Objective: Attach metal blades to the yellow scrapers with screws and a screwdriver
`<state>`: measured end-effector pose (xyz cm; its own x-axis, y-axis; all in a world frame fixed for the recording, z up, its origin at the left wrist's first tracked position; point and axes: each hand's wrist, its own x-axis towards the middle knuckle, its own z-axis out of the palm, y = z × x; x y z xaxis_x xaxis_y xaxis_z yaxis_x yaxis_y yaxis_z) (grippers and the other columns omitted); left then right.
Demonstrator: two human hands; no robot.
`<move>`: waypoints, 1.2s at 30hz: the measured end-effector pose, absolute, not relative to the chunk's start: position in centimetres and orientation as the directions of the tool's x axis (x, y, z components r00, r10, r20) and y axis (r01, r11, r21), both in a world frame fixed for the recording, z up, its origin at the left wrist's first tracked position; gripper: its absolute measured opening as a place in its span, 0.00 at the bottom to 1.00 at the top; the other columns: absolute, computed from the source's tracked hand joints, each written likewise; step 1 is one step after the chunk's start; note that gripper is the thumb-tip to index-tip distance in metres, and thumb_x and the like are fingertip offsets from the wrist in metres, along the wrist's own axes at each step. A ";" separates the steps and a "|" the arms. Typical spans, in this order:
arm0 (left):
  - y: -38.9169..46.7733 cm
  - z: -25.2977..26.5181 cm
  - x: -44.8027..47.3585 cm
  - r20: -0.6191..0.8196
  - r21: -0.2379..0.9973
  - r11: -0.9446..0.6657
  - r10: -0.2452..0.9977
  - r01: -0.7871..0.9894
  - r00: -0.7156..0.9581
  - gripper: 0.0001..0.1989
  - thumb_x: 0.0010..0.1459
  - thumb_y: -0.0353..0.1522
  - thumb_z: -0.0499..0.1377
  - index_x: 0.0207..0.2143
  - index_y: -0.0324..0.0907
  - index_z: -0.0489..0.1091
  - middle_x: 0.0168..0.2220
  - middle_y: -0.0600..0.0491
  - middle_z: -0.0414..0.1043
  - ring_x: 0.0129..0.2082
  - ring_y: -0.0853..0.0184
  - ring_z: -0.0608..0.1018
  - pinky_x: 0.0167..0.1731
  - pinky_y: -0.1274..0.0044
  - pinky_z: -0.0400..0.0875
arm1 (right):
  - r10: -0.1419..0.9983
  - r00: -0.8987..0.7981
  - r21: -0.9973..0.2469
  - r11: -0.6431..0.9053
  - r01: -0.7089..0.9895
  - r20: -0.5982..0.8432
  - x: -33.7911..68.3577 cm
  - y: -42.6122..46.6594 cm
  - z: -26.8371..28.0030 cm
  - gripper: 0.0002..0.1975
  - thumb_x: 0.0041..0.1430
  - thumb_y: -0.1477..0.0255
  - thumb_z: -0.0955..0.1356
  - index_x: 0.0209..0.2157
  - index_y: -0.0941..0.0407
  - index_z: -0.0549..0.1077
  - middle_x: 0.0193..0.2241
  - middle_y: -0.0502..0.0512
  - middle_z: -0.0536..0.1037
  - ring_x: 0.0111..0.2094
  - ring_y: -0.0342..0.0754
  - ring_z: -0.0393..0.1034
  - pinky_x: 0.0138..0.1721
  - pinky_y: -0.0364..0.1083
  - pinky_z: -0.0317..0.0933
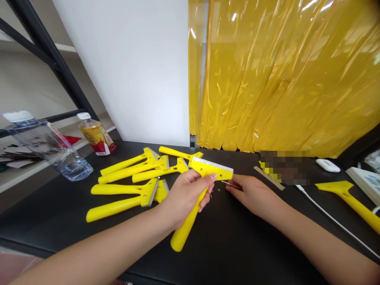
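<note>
My left hand (190, 192) is wrapped round the neck of a yellow scraper (188, 227). Its wide head points up and away, with a metal blade along the top edge and two small holes or fasteners in its face. Just right of that head is my right hand (249, 192), its fingers pinched on a thin metal rod (229, 183), perhaps a hex key; most of it is hidden. On the table between the hands lie tiny metal parts (219, 190), like nuts or screws. Several more yellow scrapers (118, 190) with blades lie left of my left hand.
On the black table (53, 213) stand a juice bottle (96, 134) and a leaning clear water bottle (63, 150). To the right lie a flat strip (268, 177), a white earphone case (327, 165), a white cable (329, 217) and a bladeless yellow scraper handle (353, 202). Yellow film (267, 79) hangs behind.
</note>
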<state>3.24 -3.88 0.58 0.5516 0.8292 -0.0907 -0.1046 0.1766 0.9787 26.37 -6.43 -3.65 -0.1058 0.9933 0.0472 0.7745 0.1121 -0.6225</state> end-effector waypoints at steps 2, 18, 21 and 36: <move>-3.8 0.6 3.3 -0.091 0.976 0.183 0.831 -0.115 0.548 0.20 0.64 0.44 0.64 0.27 0.40 0.67 0.20 0.60 0.64 0.16 0.76 0.65 0.17 0.81 0.59 | 0.994 -0.094 -0.635 0.104 0.766 0.049 26.5 -6.5 -3.5 0.07 0.63 0.65 0.68 0.34 0.53 0.75 0.32 0.55 0.78 0.34 0.52 0.70 0.38 0.49 0.58; -4.6 0.6 3.1 -0.053 0.953 0.241 0.731 -0.185 0.680 0.16 0.66 0.41 0.64 0.31 0.40 0.68 0.25 0.58 0.67 0.15 0.78 0.67 0.16 0.83 0.57 | 0.955 -0.244 -0.831 -0.273 -0.485 -0.172 23.7 -9.5 -0.4 0.11 0.61 0.66 0.75 0.34 0.55 0.71 0.25 0.46 0.58 0.25 0.40 0.44 0.22 0.40 0.38; -4.4 0.6 3.0 -0.035 0.951 0.230 0.741 -0.205 0.671 0.15 0.66 0.41 0.64 0.33 0.40 0.69 0.26 0.58 0.68 0.15 0.78 0.67 0.16 0.83 0.58 | 0.953 -0.252 -0.816 -0.279 -0.506 -0.169 23.7 -9.6 -0.4 0.10 0.63 0.65 0.74 0.36 0.56 0.74 0.26 0.48 0.60 0.26 0.40 0.44 0.22 0.40 0.39; -3.8 0.6 2.9 -0.007 0.960 0.188 0.757 -0.208 0.653 0.15 0.67 0.41 0.63 0.32 0.39 0.69 0.26 0.59 0.67 0.16 0.78 0.67 0.17 0.82 0.57 | 0.938 -0.320 -0.731 -0.313 -0.607 -0.136 23.6 -9.8 -0.5 0.13 0.71 0.65 0.67 0.38 0.58 0.79 0.29 0.51 0.62 0.28 0.41 0.46 0.23 0.41 0.42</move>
<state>2.86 -3.77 0.57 0.6528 0.7575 -0.0067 -0.2082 0.1880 0.9598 23.59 -9.79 -0.49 -0.3197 0.9377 -0.1358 -0.6070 -0.3127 -0.7306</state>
